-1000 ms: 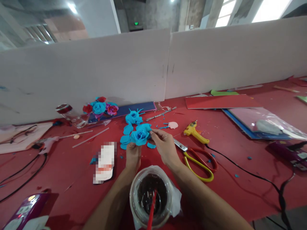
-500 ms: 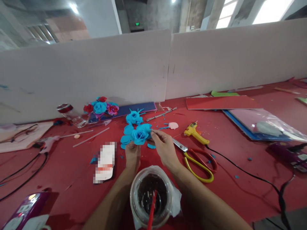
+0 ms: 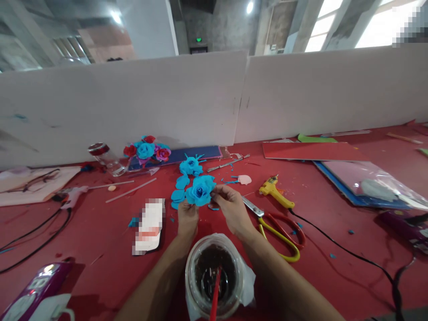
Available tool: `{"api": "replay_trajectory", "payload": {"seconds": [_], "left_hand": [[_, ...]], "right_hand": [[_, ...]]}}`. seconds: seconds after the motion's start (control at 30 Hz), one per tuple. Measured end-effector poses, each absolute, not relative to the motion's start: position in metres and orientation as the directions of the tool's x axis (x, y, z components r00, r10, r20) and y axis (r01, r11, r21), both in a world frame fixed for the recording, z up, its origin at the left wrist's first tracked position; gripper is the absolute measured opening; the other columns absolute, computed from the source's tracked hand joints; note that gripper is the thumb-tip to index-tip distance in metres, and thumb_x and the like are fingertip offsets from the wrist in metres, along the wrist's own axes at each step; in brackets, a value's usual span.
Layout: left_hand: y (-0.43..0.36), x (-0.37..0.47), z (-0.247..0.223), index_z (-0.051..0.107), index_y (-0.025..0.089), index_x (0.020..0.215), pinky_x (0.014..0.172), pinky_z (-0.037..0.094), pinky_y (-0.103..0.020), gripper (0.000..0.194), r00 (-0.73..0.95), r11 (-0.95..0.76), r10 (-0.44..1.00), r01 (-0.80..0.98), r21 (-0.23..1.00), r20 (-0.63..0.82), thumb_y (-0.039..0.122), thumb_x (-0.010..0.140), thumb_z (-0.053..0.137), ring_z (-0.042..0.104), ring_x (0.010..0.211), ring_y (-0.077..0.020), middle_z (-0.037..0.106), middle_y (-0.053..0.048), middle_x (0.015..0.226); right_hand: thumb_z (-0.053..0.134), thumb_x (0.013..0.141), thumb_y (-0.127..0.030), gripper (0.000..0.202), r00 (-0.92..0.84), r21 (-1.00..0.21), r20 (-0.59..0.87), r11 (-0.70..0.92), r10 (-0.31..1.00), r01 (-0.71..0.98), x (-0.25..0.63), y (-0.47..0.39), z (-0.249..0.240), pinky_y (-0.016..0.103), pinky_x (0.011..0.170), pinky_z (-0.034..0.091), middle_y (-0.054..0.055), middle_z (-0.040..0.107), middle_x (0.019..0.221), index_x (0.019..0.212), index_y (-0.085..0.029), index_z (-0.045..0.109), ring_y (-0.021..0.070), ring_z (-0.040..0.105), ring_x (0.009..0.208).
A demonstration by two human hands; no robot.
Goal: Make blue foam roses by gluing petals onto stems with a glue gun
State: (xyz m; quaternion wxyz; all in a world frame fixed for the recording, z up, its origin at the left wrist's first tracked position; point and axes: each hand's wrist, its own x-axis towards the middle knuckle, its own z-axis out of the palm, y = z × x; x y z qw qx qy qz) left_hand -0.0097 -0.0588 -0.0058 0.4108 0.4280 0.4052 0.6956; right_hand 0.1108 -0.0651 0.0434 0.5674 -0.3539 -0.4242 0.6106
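A blue paper rose (image 3: 199, 190) is held up between my two hands, its dark spiral centre facing me. My left hand (image 3: 187, 218) grips it from below, fingers closed under the bloom. With closed fingertips my right hand (image 3: 231, 206) pinches a petal at the rose's right edge. Beside the rose on the left lie loose blue petals (image 3: 178, 196). Behind it sits more blue flower work (image 3: 190, 166) with thin blue strips. Right of my right hand are large scissors (image 3: 279, 236) with red and yellow handles, and a yellow glue gun (image 3: 276, 191).
An open plastic cup (image 3: 216, 272) with dark liquid and a red straw stands between my forearms. A phone (image 3: 149, 227) lies to the left. Farther back are a glass jar (image 3: 107, 159), a finished flower bunch (image 3: 146, 150) and a red sheet (image 3: 314, 151). Cords cross both sides.
The whole view has shifted slightly, with the scene sitting lower and farther right. The rose is turned a little more towards me; both hands keep their hold.
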Motion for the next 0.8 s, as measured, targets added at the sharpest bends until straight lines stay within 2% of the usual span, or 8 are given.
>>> {"api": "replay_trajectory", "payload": {"seconds": [0.1,0.27,0.37,0.57,0.7,0.8], "left_hand": [[-0.058,-0.012,-0.007,0.066,0.020,0.058,0.074,0.052,-0.032,0.020,-0.249,-0.330,0.927,-0.191,0.925,0.279,0.035,0.065,0.076,0.059,0.067,-0.0181,0.066,-0.001,0.063],[-0.055,-0.012,-0.013,0.070,0.019,0.070,0.082,0.050,-0.038,0.015,-0.140,-0.282,0.957,-0.235,0.930,0.255,0.034,0.070,0.073,0.062,0.074,-0.0210,0.070,-0.003,0.070],[-0.055,-0.013,-0.012,0.071,0.019,0.070,0.084,0.049,-0.039,0.011,-0.162,-0.274,0.957,-0.231,0.934,0.241,0.029,0.067,0.074,0.063,0.076,-0.0219,0.070,-0.003,0.070],[-0.060,-0.012,-0.002,0.069,0.020,0.061,0.078,0.051,-0.036,0.011,-0.206,-0.293,0.945,-0.182,0.939,0.255,0.029,0.064,0.075,0.059,0.069,-0.0195,0.068,-0.002,0.064],[-0.058,-0.011,-0.001,0.068,0.020,0.058,0.081,0.050,-0.037,0.013,-0.257,-0.293,0.935,-0.178,0.940,0.243,0.028,0.061,0.077,0.060,0.070,-0.0202,0.067,-0.001,0.064],[-0.055,-0.015,-0.004,0.066,0.020,0.055,0.080,0.050,-0.035,0.014,-0.320,-0.328,0.911,-0.181,0.927,0.260,0.025,0.058,0.079,0.059,0.068,-0.0191,0.066,0.001,0.062]], "right_hand": [[0.069,0.072,-0.035,0.018,-0.121,-0.947,0.092,0.049,0.988,-0.319,0.116,-0.063,0.044,0.021,0.051,0.041,-0.001,0.066,0.067,0.080,-0.019,0.070,0.0087,0.052,0.053],[0.071,0.071,-0.036,0.022,-0.214,-0.963,0.154,0.098,0.965,-0.252,0.124,-0.056,0.041,0.022,0.056,0.042,-0.001,0.067,0.072,0.085,-0.019,0.073,0.0094,0.050,0.057],[0.069,0.074,-0.033,0.018,-0.238,-0.967,0.227,0.190,0.944,-0.171,0.127,-0.053,0.038,0.025,0.064,0.044,-0.001,0.067,0.074,0.085,-0.020,0.074,0.0126,0.054,0.064],[0.066,0.075,-0.026,0.008,-0.125,-0.894,0.433,0.442,0.893,0.066,0.125,-0.053,0.038,0.033,0.081,0.043,0.000,0.070,0.077,0.072,-0.024,0.074,0.0189,0.059,0.079],[0.067,0.073,-0.021,0.010,-0.060,-0.860,0.480,0.483,0.875,0.166,0.122,-0.056,0.038,0.038,0.089,0.040,0.002,0.071,0.086,0.074,-0.027,0.074,0.0220,0.059,0.088],[0.065,0.071,-0.018,0.018,-0.053,-0.884,0.454,0.457,0.889,0.097,0.124,-0.058,0.039,0.036,0.089,0.041,0.001,0.071,0.089,0.083,-0.027,0.075,0.0210,0.059,0.088]]}}
